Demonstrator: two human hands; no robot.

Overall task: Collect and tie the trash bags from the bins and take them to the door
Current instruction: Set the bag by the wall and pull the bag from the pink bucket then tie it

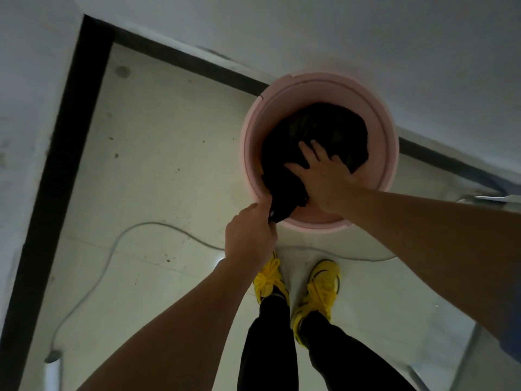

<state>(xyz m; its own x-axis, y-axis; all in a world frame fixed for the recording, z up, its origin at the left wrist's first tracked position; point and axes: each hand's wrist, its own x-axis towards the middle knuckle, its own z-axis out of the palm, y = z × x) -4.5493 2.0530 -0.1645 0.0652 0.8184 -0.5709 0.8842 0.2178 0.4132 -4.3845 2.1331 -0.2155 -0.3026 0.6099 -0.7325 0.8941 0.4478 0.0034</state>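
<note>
The black plastic trash bag [332, 128] fills the round pink bin [390, 131], its contents hidden. The left hand [248, 235] pinches its gathered edge at the near rim, fingertips unseen. The right hand [321, 176] presses it, fingers spread.

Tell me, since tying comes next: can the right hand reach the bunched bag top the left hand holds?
Probably yes. The right hand rests on the bag in the bin, beside the bunch the left hand grips; nothing lies between.
</note>
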